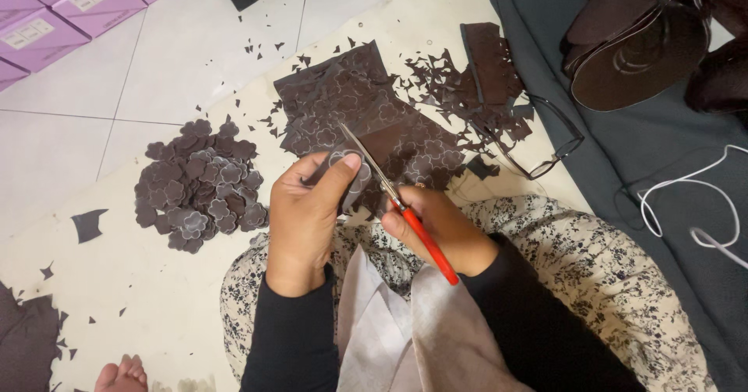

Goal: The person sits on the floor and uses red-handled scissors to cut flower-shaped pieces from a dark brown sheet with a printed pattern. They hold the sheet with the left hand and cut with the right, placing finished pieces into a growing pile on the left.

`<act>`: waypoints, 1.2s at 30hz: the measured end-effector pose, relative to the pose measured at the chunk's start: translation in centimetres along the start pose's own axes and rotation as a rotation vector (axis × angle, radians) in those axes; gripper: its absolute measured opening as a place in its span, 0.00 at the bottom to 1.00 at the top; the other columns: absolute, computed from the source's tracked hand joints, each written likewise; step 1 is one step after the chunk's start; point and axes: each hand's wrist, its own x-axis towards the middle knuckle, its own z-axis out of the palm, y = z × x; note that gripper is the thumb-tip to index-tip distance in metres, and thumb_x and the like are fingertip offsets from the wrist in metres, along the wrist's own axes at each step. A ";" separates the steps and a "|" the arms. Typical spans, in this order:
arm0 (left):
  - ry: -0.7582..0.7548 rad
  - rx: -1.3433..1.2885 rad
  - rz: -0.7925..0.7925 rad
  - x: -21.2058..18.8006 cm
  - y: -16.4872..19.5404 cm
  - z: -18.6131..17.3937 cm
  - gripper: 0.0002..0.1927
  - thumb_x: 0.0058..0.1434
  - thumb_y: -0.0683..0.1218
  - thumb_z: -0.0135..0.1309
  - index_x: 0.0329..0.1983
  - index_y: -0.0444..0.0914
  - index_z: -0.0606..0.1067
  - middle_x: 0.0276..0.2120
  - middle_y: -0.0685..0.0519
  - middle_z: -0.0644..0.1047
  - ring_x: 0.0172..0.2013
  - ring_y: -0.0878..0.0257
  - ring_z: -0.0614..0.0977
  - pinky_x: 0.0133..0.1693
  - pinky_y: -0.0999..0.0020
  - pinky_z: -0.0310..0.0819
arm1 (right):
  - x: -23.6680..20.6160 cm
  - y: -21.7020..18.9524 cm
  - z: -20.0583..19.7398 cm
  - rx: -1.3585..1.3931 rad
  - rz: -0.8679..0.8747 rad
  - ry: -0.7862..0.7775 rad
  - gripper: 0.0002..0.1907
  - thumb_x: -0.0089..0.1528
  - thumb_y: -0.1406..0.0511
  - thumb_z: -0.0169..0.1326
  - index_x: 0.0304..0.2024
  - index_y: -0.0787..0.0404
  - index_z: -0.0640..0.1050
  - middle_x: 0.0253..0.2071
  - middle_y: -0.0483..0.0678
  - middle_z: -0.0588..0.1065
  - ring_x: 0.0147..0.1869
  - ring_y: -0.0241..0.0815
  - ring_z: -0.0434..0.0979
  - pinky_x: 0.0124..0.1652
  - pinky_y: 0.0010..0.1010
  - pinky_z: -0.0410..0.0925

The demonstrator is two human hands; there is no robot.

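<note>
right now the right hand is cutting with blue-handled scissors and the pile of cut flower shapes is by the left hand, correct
Not quite: the head view shows red handles on the scissors. The right hand holds them, and the pile of cut flower shapes lies beside the left hand.

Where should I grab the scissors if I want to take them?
Probably by the red handles, coming from the lap side. The scissors point their open blades up and away, into the brown piece held by the left hand; the right hand grips the handles.

Dark brown flower cut-outs (199,185), red-handled scissors (405,213), black-flecked cream skirt (608,283), purple boxes (70,2)
</note>
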 end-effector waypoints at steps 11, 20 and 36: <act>0.009 0.153 -0.022 0.0 1.3 0.0 0.06 0.60 0.41 0.61 0.38 0.31 0.82 0.30 0.54 0.83 0.28 0.72 0.80 0.32 0.78 0.73 | 0.0 -0.6 -0.7 0.025 0.197 -0.040 0.28 0.63 0.42 0.50 0.26 0.58 0.70 0.19 0.35 0.61 0.24 0.29 0.58 0.24 0.27 0.55; -0.062 0.202 -0.028 0.6 1.2 -1.2 0.05 0.61 0.40 0.62 0.36 0.32 0.81 0.29 0.55 0.81 0.28 0.72 0.78 0.32 0.77 0.72 | 0.0 -0.7 -1.3 0.002 0.214 -0.062 0.28 0.64 0.43 0.51 0.23 0.58 0.69 0.19 0.36 0.62 0.24 0.29 0.59 0.25 0.27 0.57; -0.113 -0.615 0.066 0.3 -5.1 3.1 0.09 0.63 0.41 0.58 0.47 0.40 0.76 0.38 0.53 0.81 0.36 0.66 0.81 0.41 0.72 0.76 | 0.3 0.4 1.8 0.127 -0.145 0.287 0.28 0.72 0.44 0.49 0.46 0.63 0.77 0.34 0.37 0.75 0.39 0.28 0.73 0.38 0.24 0.67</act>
